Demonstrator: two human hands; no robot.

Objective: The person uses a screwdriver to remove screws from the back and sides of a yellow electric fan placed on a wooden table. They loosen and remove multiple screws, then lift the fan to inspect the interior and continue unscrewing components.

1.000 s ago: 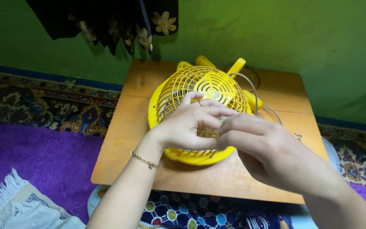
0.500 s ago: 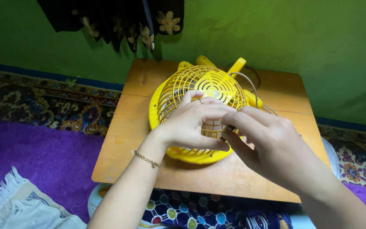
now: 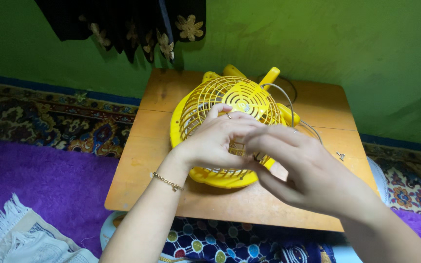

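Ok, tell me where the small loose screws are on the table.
In the head view, the screws lie on the wooden table near its right edge, just right of the right hand and the yellow fan.

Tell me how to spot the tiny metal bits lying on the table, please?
Find the wooden table against the green wall, with the yellow fan lying on it. Look right of the fan, past the right hand, near the table's right edge. The small screws lie there alone, silvery and tiny on bare wood.
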